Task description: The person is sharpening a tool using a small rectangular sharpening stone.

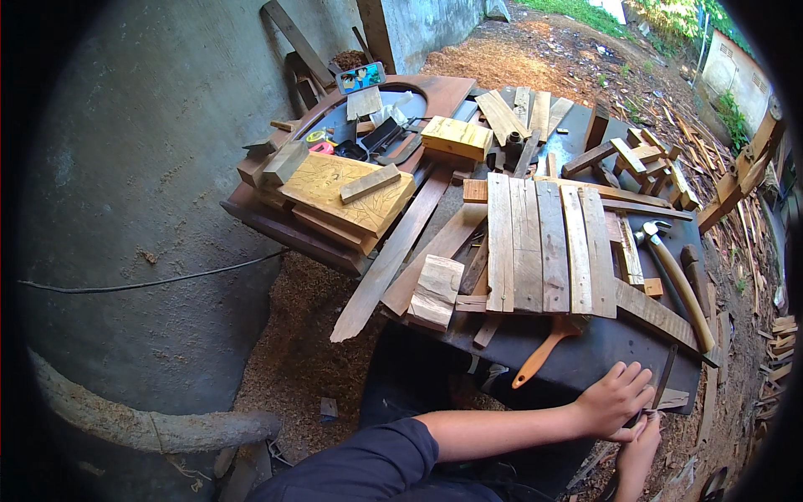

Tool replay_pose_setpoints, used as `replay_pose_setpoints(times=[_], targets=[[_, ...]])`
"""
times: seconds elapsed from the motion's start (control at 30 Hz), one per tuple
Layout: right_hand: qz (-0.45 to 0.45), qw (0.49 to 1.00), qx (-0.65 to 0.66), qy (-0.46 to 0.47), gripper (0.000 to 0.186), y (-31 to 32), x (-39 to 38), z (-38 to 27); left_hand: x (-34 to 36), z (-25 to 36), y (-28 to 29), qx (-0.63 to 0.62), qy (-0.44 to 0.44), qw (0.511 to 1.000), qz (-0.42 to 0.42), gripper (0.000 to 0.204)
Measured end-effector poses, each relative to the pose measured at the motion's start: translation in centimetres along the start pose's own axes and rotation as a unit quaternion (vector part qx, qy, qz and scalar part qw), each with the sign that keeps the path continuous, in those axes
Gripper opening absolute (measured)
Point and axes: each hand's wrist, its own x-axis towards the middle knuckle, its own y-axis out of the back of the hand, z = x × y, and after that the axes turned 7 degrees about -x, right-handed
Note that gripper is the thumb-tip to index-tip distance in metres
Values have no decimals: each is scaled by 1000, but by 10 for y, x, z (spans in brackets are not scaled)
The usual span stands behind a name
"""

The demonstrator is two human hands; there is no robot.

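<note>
The dark narrow strip (666, 374) was located at the near right corner of the worktop (604, 345). Its long axis ran away from the person and slightly to the right, with the far end pointing toward a brown plank (657, 318). The right hand (641, 448) was closed at the near end of the strip and appeared to pinch it. The left hand (617, 403) had its fingers curled just beside the strip—whether they pressed on it could not be told. A pale wood piece (672, 399) lay beside the near end.

The brown plank lay slantwise across the line of the strip, near its far end. Beyond the plank rested a claw hammer (682, 291), head away from the person. To the left, an orange-handled brush (539, 358) lay at the near edge—bristle end toward a slatted wooden panel (549, 247).
</note>
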Motion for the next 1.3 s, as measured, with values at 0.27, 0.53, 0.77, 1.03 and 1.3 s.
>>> replay_pose_setpoints(times=[0.27, 0.53, 0.77, 1.03, 1.3], targets=[[0, 1000, 7, 7, 28, -1, 0, 2, 0, -1, 1, 11, -5, 1000, 5, 51], [6, 1000, 7, 3, 29, 0, -2, 1, 0, -1, -2, 2, -4, 1000, 1, 51], [9, 1000, 3, -2, 30, 0, -1, 5, 0, 0, -4, -2, 3, 1000, -10, 51], [0, 1000, 7, -18, 31, 1, -1, -3, -2, -2, -3, 1, 6, 1000, -17, 51], [19, 999, 28, 13, 30, -3, -1, 3, -1, 0, -3, -8, 10, 999, -34, 54]])
